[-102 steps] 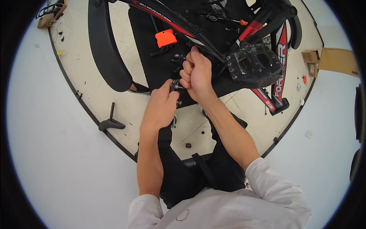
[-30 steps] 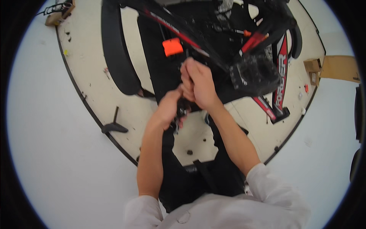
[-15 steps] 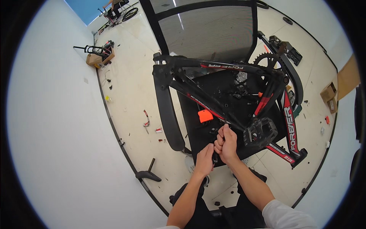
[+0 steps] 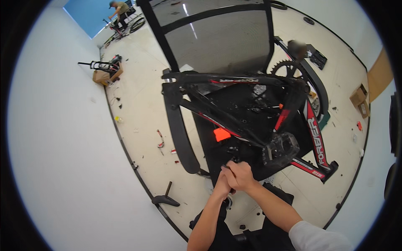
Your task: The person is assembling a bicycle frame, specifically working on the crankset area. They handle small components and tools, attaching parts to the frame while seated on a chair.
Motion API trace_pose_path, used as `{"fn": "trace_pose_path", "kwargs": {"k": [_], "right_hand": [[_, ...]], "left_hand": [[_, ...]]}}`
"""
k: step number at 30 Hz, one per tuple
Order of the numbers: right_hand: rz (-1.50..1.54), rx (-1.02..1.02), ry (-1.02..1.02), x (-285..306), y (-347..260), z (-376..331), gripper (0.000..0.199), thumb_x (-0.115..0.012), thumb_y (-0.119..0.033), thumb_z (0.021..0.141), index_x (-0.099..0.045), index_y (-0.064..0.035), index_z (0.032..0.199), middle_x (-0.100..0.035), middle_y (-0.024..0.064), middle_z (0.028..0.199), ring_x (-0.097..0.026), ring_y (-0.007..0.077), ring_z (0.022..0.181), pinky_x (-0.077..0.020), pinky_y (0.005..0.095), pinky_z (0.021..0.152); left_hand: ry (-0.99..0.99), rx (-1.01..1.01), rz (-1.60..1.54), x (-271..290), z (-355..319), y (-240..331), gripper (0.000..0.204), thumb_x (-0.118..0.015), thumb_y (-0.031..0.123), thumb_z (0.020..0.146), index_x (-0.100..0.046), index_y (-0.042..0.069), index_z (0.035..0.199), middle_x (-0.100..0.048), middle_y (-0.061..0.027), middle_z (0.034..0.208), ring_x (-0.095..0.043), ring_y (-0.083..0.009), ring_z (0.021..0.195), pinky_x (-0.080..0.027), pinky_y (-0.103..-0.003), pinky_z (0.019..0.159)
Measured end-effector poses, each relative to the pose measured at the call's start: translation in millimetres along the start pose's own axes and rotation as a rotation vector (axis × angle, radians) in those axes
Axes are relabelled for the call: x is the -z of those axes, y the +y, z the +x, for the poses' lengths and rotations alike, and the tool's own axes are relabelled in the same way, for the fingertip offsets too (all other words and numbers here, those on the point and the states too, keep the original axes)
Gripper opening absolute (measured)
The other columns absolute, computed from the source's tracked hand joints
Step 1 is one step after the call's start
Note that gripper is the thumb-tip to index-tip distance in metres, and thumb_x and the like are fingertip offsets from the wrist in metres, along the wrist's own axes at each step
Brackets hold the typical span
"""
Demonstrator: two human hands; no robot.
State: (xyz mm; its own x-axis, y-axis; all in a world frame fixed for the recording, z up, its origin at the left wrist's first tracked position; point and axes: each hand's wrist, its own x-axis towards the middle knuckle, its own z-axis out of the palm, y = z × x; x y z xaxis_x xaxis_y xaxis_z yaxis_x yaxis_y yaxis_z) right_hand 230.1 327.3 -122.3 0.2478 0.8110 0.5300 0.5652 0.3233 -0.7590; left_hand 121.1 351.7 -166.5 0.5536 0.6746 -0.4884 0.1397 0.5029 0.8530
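Note:
Both my hands are together just above the front edge of a black chair seat (image 4: 205, 144). My right hand (image 4: 239, 175) is closed and overlaps my left hand (image 4: 222, 187), whose fingers are also curled. Dark bits show around the fingers, but what they hold is mostly hidden. Just beyond them lie small black parts (image 4: 233, 150) and an orange plastic piece (image 4: 222, 134). A black and red bicycle frame (image 4: 238, 80) rests across the chair, with a chainring (image 4: 289, 69) at its far right and a dark pedal (image 4: 281, 148) right of my hands.
The chair's left armrest (image 4: 180, 138) and mesh backrest (image 4: 217, 42) border the seat. A bicycle saddle (image 4: 166, 200) lies on the floor at left, near scattered small parts. Boxes (image 4: 359, 97) stand at right, a fork (image 4: 104, 65) at far left. Another person (image 4: 120, 10) sits far back.
My right hand has come down and left, from beside the frame to over my left hand. The whole view has shifted slightly.

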Motion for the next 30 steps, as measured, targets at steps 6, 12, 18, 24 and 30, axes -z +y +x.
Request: {"fn": "trace_pose_path", "kwargs": {"k": [6,12,18,24,30], "right_hand": [[0.194,-0.078,0.043,-9,9,-6,0.016,-0.061,-0.006,0.084,-0.055,0.0019,0.071,-0.048,0.0163,0.053,-0.053,0.0288,0.043,-0.0383,0.0346,0.041],[0.624,-0.484,0.218,-14,14,-3,0.031,-0.055,-0.016,0.094,-0.045,-0.0043,0.067,-0.037,0.0039,0.051,-0.035,0.0117,0.038,-0.0257,0.0291,0.037],[1.130,-0.867,0.251,-2,20,12,0.041,-0.047,-0.031,0.101,-0.033,-0.0115,0.067,-0.026,-0.0039,0.054,-0.019,0.0049,0.040,-0.0114,0.0243,0.036],[1.153,-0.904,-0.055,20,37,20,0.053,-0.035,-0.048,0.101,-0.034,-0.0101,0.064,-0.025,-0.0032,0.054,-0.022,0.0071,0.045,-0.0173,0.0245,0.041],[1.302,-0.818,-0.115,18,32,11,0.057,-0.035,-0.055,0.100,-0.026,-0.0139,0.061,-0.020,-0.0057,0.053,-0.016,0.0058,0.044,-0.0119,0.0244,0.041]], "left_hand": [[0.046,-0.031,-0.075,-1,-1,2,0.027,-0.037,0.020,0.100,-0.056,0.006,0.089,-0.051,-0.0012,0.061,-0.046,-0.0110,0.040,-0.032,-0.025,0.033],[0.048,0.086,0.003,-1,-4,25,0.033,-0.038,0.028,0.102,-0.057,0.005,0.088,-0.052,-0.0029,0.062,-0.048,-0.0105,0.043,-0.031,-0.027,0.035],[0.177,-0.318,0.220,-5,4,5,0.032,-0.041,0.028,0.102,-0.057,0.006,0.085,-0.047,0.0022,0.060,-0.041,-0.0056,0.046,-0.031,-0.024,0.040],[0.133,-0.296,0.468,1,0,23,0.024,-0.052,0.023,0.097,-0.061,0.001,0.093,-0.056,-0.0017,0.066,-0.050,-0.0072,0.056,-0.039,-0.024,0.051],[0.180,-0.160,0.378,5,1,19,0.028,-0.056,0.026,0.094,-0.062,-0.001,0.099,-0.065,-0.0129,0.075,-0.062,-0.0201,0.062,-0.047,-0.032,0.061]]}}
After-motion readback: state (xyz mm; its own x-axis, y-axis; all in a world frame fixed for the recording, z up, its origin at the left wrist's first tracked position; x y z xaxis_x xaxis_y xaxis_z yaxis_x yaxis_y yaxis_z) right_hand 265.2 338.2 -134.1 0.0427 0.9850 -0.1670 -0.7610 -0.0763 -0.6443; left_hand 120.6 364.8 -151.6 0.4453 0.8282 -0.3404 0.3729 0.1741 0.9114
